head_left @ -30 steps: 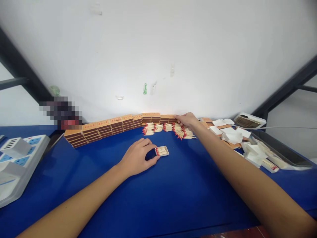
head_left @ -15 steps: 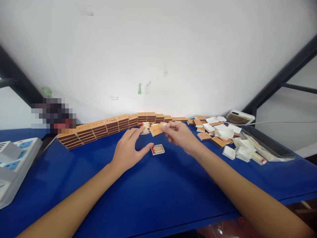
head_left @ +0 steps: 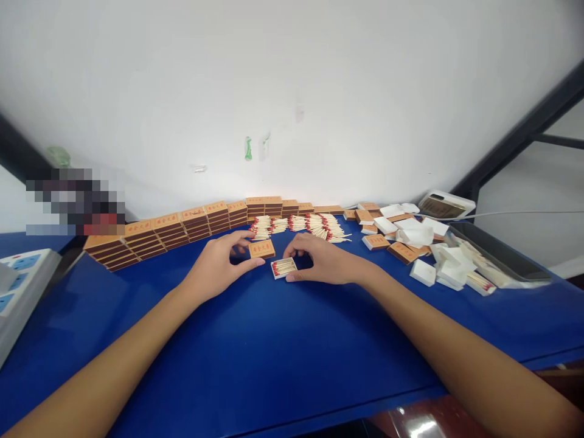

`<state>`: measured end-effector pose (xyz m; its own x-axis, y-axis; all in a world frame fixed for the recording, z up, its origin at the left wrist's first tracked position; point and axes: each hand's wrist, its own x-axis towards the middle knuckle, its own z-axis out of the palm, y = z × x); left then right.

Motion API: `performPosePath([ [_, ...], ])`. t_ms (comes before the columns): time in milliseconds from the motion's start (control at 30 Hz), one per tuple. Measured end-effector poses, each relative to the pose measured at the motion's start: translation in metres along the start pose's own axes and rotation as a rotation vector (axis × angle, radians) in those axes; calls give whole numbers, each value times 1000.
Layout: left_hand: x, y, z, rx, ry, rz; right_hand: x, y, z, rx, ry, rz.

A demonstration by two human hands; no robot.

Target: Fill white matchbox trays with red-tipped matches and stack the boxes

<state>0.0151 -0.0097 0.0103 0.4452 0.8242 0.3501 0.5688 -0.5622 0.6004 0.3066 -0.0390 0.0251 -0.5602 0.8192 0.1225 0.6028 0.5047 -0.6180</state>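
Observation:
An orange matchbox sleeve (head_left: 261, 249) with red lettering lies between the thumb and fingers of my left hand (head_left: 219, 261), which grips it at its left end. To its right and nearer to me is a white matchbox tray (head_left: 283, 267) filled with red-tipped matches. My right hand (head_left: 323, 261) holds that tray by its right end, thumb in front and fingers behind. The sleeve and tray are close together but separate. Just behind both hands, loose matches (head_left: 319, 226) are spread in bunches on the blue table (head_left: 255, 353).
Stacked matchboxes (head_left: 168, 234) form a row along the wall. At the right lie loose sleeves (head_left: 406, 252), white trays (head_left: 422, 272) and one tray of matches (head_left: 480, 283), near a phone (head_left: 444, 205), a cable and a dark bin (head_left: 497, 255). A power strip (head_left: 27, 274) stands at left.
The orange sleeve has passed from my right hand to my left. My right hand has come down onto the match-filled tray. The view has shifted slightly.

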Motion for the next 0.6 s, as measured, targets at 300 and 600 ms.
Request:
performPosePath([
  [300, 1, -1, -1, -37, -44, -41, 2, 16, -15, 126, 74, 47],
  [600, 2, 3, -1, -138, -89, -36, 2, 10, -13, 181, 48, 57],
])
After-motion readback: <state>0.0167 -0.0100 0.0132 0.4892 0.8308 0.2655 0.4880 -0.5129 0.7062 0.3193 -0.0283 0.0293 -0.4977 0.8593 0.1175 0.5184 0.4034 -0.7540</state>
